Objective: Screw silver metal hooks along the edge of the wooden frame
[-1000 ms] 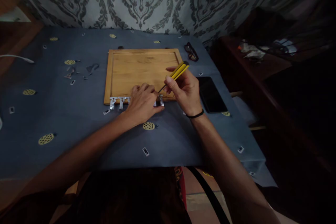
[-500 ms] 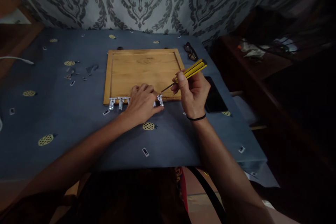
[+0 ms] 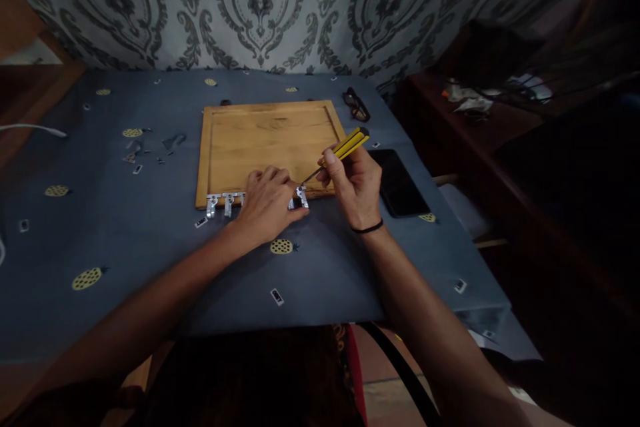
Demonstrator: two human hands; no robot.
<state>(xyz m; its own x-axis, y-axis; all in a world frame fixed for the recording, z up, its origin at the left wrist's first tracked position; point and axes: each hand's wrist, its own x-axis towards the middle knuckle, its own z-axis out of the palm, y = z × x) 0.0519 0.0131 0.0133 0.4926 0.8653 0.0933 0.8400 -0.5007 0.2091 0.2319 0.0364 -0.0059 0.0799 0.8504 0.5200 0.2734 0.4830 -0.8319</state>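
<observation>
A wooden board (image 3: 270,140) lies on a blue-grey tablecloth (image 3: 125,240). A silver metal rail with hooks (image 3: 223,201) runs along the board's near edge. My left hand (image 3: 267,203) presses down on this rail, fingers bent over it, covering its middle. My right hand (image 3: 353,183) grips a yellow and black screwdriver (image 3: 345,145), held slanted with the tip pointing down to the rail's right end (image 3: 302,195), just beside my left fingers.
A black phone (image 3: 397,180) lies right of the board, dark glasses (image 3: 356,104) beyond it. Small metal parts (image 3: 150,147) are scattered at the left. A white cable (image 3: 30,128) is far left. A dark wooden shelf with clutter (image 3: 475,103) stands at the right.
My right hand drew the screwdriver away to the right, then brought its tip back to the rail's right end. My left hand stayed on the rail. The view tilted slightly downward.
</observation>
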